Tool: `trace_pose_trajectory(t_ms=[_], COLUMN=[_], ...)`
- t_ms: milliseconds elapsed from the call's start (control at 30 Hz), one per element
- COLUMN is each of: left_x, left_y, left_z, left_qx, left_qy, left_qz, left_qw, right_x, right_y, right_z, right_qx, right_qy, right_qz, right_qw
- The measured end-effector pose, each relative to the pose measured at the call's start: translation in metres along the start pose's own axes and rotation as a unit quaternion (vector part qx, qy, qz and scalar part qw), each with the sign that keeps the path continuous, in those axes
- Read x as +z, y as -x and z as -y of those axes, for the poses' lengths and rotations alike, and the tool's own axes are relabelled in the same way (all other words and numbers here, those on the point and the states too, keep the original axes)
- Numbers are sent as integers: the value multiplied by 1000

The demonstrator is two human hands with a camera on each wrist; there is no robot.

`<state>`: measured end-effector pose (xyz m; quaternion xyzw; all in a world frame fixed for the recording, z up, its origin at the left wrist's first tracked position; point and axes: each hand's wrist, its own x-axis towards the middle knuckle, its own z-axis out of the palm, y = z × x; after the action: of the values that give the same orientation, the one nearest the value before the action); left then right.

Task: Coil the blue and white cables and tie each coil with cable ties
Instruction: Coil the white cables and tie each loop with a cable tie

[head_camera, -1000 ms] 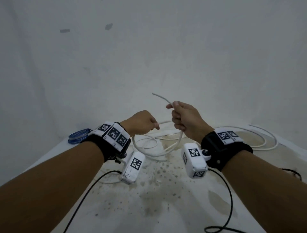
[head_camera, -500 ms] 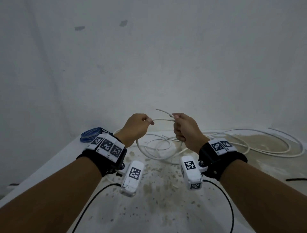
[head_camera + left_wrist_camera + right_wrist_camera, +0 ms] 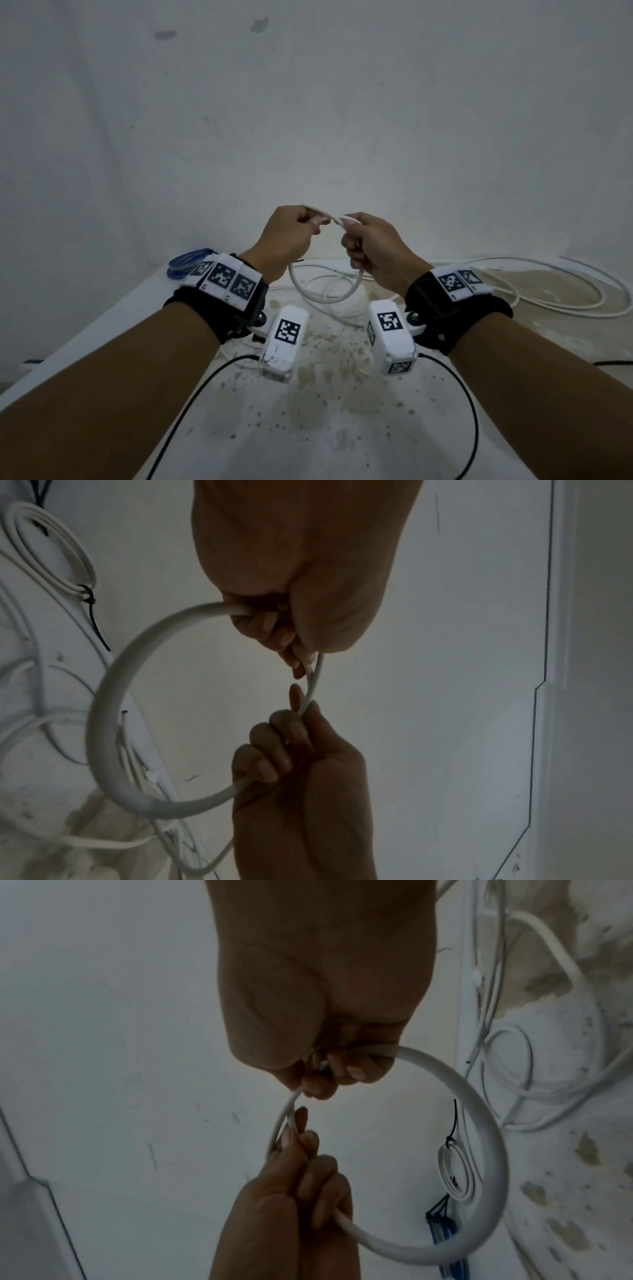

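Both hands are raised over the table and hold one loop of white cable [image 3: 325, 298] between them. My left hand [image 3: 313, 223] grips one side of the loop and pinches the thin strand [image 3: 313, 680] at the top. My right hand [image 3: 349, 224] grips the other side and pinches the same strand, fingertips almost touching the left's. The loop [image 3: 103, 723] hangs below the fists. More white cable [image 3: 548, 294] lies loose on the table at the right. A blue coil [image 3: 185, 265] lies at the table's far left corner.
A small white coil [image 3: 455, 1172] bound with a black cable tie [image 3: 90, 601] lies near the blue coil [image 3: 445, 1231]. The white table [image 3: 308, 428] is stained and speckled. A bare wall stands right behind it. Black wrist-camera leads [image 3: 472, 411] trail over the near table.
Both hands have risen and come together. The cable's free end, which stuck out above the right hand, now lies between the two hands' fingertips, and the loop has closed.
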<state>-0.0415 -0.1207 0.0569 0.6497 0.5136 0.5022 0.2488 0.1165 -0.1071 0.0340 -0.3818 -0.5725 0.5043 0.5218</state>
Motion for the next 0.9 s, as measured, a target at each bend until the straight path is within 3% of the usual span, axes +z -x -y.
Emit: trace_pose_trajectory(t_ms=[167, 267, 367, 467, 900], left_x=[-5, -7, -9, -9, -7], left_y=[0, 2, 2, 5, 9], left_z=[-11, -9, -4, 1, 2], left_qx=[-39, -20, 17, 43, 37], left_qy=[76, 94, 30, 6, 40], left_qz=[34, 21, -46, -71, -85], left_qw=[996, 995, 998, 997, 995], right_x=[6, 9, 14, 12, 1], right_y=[3, 5, 7, 7, 13], right_z=[-1, 0, 6, 8, 6], right_qx=[-55, -75, -63, -44, -11], right_qy=[79, 85, 41, -40, -177], right_qz=[-18, -14, -21, -42, -41], right_qw=[995, 993, 997, 997, 983])
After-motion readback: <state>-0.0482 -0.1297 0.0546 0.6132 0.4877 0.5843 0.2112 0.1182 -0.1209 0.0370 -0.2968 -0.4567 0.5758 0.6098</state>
